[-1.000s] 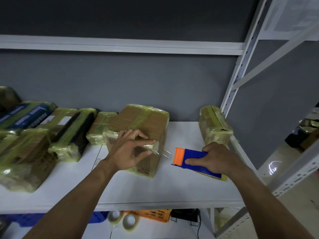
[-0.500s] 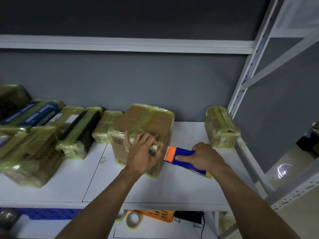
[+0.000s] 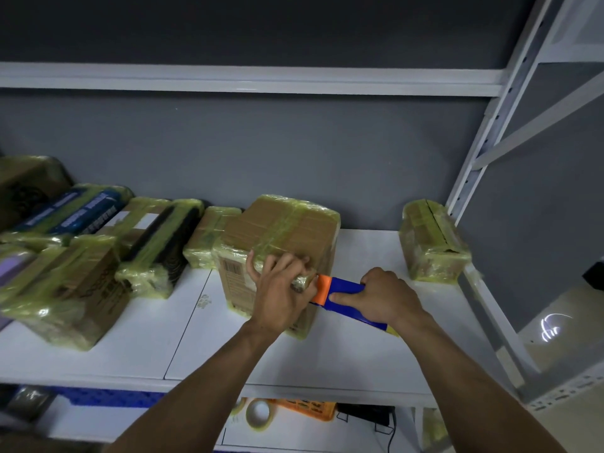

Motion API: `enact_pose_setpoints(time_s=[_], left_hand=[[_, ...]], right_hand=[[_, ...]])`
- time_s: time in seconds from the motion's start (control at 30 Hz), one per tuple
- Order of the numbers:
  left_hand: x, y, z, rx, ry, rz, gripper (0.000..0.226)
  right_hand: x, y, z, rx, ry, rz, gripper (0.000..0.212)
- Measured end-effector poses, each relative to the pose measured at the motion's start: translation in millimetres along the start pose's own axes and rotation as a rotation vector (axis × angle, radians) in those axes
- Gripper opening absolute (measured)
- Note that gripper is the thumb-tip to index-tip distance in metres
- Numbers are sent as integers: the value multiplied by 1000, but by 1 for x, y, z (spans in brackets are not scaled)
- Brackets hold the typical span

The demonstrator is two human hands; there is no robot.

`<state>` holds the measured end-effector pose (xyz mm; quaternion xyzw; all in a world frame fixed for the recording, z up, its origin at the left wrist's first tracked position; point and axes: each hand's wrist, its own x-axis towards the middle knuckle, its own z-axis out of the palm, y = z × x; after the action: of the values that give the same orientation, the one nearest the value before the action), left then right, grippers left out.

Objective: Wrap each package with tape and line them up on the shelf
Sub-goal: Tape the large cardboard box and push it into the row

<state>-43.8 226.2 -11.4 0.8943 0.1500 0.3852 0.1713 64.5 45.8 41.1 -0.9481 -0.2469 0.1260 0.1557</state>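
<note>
A brown cardboard package (image 3: 281, 230) wrapped in yellowish tape stands mid-shelf on the white shelf (image 3: 343, 354). My left hand (image 3: 281, 289) lies against its front right corner, fingers curled on the top edge, thumb pressing the tape there. My right hand (image 3: 382, 297) grips a blue tape dispenser (image 3: 346, 291) with an orange head, whose head touches the package's corner beside my left thumb. A smaller taped package (image 3: 431, 240) sits at the shelf's far right.
Several taped packages (image 3: 98, 250) are lined up along the shelf's left side. A white upright post (image 3: 483, 142) bounds the shelf on the right. Below the shelf lie tape rolls (image 3: 258, 415) and an orange basket (image 3: 310, 408).
My right hand has brought the dispenser left, from a gap beside the package up against its corner. My left hand shifted from flat on the front face to curl over the corner.
</note>
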Motion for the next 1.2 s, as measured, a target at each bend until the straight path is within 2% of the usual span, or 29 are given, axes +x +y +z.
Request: enact_pose_setpoints(time_s=[0.23, 0.4, 0.63, 0.73, 0.9, 1.1, 1.2], left_hand=[[1, -5, 4, -18, 7, 19, 16], [3, -2, 2, -17, -21, -5, 21], [-2, 6, -13, 21, -57, 6, 24], [-15, 6, -23, 50, -18, 10, 28], [-20, 4, -28, -119, 24, 10, 23], [-6, -13, -29, -212, 36, -43, 13], [3, -13, -28, -277, 38, -70, 25]], right_hand=[[-2, -3, 8, -79, 90, -22, 68], [-7, -8, 10, -207, 234, -63, 66], [-4, -2, 15, -172, 254, 8, 66], [-3, 6, 13, -71, 237, 31, 65], [-9, 17, 11, 103, 249, 21, 62], [-19, 16, -5, 485, 308, -45, 74], [-23, 10, -15, 559, 320, -79, 74]])
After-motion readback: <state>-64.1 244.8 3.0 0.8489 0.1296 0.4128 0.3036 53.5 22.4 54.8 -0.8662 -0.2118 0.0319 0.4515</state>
